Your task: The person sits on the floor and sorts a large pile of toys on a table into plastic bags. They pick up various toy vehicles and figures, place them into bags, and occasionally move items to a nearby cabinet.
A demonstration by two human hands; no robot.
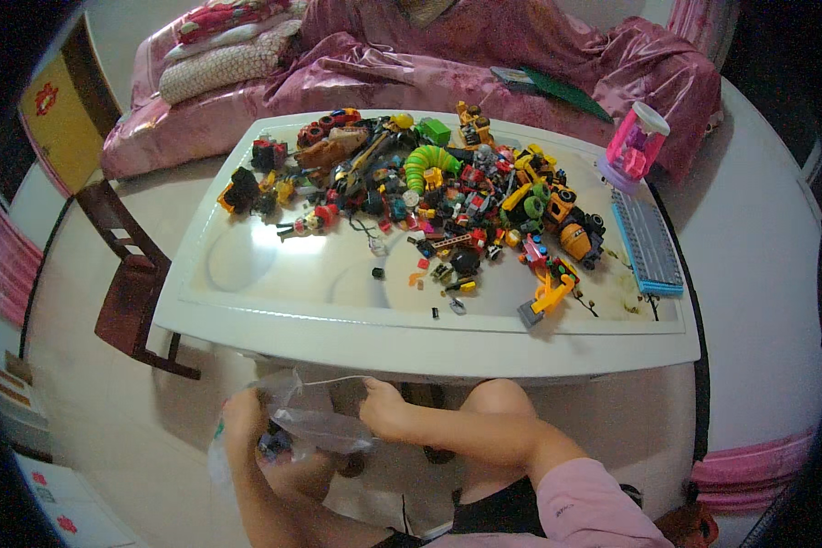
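A clear plastic bag (322, 428) hangs over my lap, below the table's near edge, with some dark and bluish things (274, 442) inside. My left hand (243, 418) holds the bag at its left side; the fingers are partly hidden by the plastic. My right hand (382, 409) is closed on the bag's rim, pulled out to the right as a thin stretched edge. On the white table (425, 349) beyond lies a wide heap of small building-brick pieces (466, 205), a green toy caterpillar (428, 161), a toy cement mixer truck (579, 236) and a small toy figure (308, 221).
At the table's right stand a pink clear canister (636, 147) and a grey-and-blue stack of flat plates (647, 243). An orange-and-grey toy piece (548, 301) lies close to the near edge. A wooden chair (133, 294) is at the left; a draped sofa (411, 82) stands behind.
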